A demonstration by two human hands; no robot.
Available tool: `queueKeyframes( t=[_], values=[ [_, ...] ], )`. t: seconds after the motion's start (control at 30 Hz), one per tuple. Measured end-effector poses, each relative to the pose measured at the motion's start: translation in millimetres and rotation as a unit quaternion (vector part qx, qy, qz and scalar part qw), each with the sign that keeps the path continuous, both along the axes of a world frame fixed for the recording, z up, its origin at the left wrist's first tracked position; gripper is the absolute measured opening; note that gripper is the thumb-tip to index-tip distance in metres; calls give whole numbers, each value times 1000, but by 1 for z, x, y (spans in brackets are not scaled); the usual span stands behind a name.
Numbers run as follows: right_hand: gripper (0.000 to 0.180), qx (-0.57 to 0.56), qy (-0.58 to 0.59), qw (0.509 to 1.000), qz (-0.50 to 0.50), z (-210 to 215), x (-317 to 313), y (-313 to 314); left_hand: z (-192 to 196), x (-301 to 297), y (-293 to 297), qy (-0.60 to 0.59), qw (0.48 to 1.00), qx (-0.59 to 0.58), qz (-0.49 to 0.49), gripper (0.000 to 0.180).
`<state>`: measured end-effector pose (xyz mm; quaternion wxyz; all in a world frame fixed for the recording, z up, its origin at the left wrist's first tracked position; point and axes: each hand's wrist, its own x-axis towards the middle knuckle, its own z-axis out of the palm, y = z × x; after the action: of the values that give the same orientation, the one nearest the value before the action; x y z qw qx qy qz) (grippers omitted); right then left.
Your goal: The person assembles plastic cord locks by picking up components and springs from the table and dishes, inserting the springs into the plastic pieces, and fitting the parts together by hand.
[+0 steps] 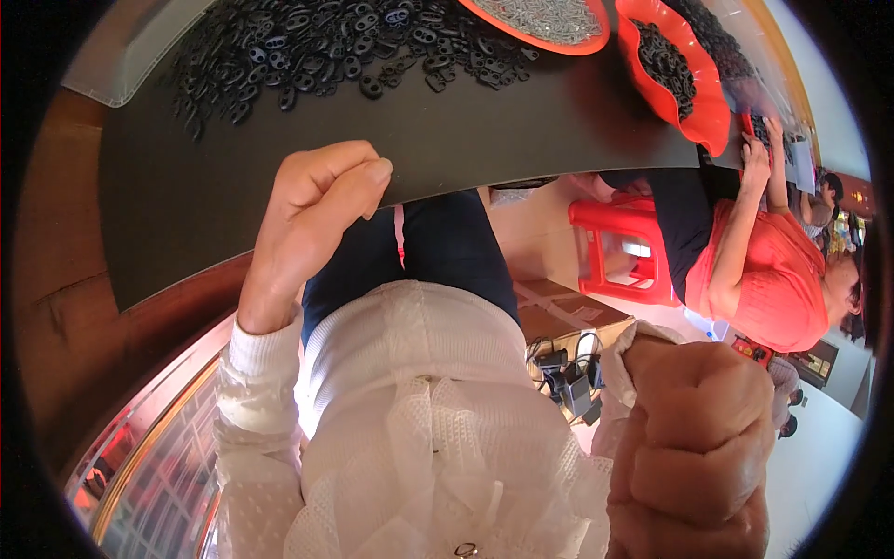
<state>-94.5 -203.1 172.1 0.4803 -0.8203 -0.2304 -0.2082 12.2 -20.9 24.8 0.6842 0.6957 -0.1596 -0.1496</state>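
Fists both: left hand (312, 210) curled shut at the edge of the black mat (447, 130), thumb pressed on the index finger, whether sth is pinched inside can't tell; right hand (694, 447) balled up low by the white top (410, 410), empty as far as seen. Black parts (307, 51) lie heaped far across the mat, well apart from both hands, w/ two orange trays (708, 102) beside them and a co-worker's hand (754, 154) past those.
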Motion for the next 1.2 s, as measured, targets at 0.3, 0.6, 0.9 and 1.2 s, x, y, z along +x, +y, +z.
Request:
queueKeyframes(
  t=[0.3, 0.6, 0.9, 1.2],
  values=[
    [23, -73, 63, 985, 143, 22, 11, 0, -7, 0, 1, -39, 998, -55, -5, 28],
    [24, -39, -38, 977, 206, 15, 19, 9, 20, -12, 38, -144, 977, 120, 101, 11],
    [24, 11, -37, 995, 97, 7, 14, 20, 31, 61, 154, -127, 900, 354, 218, 26],
    [31, -47, 76, 991, 100, 15, 2, 4, 9, 146, 208, -243, 770, 567, 163, 47]
  ],
)
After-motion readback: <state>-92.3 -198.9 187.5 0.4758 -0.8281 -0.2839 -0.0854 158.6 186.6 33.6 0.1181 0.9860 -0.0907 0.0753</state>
